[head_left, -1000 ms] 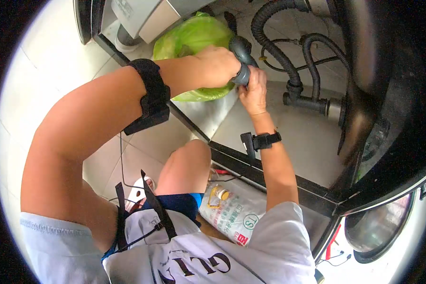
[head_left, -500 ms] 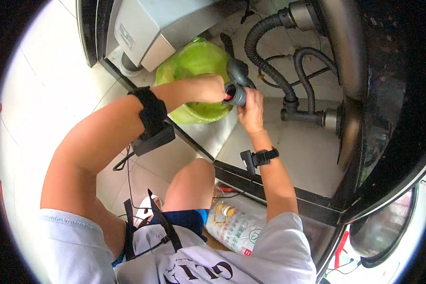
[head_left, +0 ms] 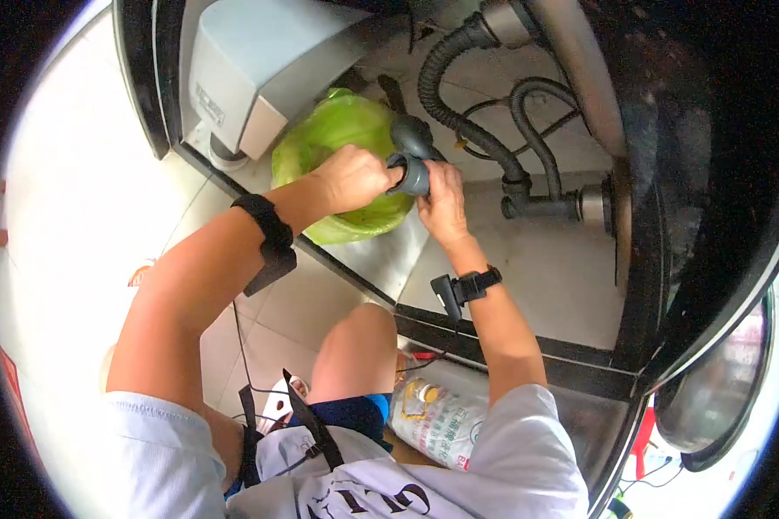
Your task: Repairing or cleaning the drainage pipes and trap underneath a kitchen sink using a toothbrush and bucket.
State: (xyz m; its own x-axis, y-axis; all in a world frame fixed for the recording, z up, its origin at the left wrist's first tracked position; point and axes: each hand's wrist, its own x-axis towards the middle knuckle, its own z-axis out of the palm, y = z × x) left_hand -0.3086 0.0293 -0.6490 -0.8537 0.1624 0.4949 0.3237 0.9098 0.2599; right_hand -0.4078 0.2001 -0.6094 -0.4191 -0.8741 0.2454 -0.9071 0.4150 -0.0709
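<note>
A grey plastic drain pipe (head_left: 416,176) has its open mouth turned toward my left hand, above the cabinet floor. My right hand (head_left: 444,206) is closed round the pipe's right side. At the mouth is my left hand (head_left: 355,177), its fingers curled and the fingertips at or just inside the rim; whatever they hold is hidden. Behind the pipe a dark grey curved pipe piece (head_left: 411,136) shows. Below and behind my left hand stands a bin lined with a bright green plastic bag (head_left: 342,125).
Black corrugated hoses (head_left: 446,82) run along the right side to a black pipe fitting (head_left: 541,208). A pale boxy appliance (head_left: 260,52) stands at the back left. The cabinet's dark front edge (head_left: 511,342) lies below my right forearm, near a clear plastic jug (head_left: 437,424).
Both hands and the pipe appear slightly further left and lower, as the whole view has shifted. The small pink-red thing at my left fingertips no longer shows.
</note>
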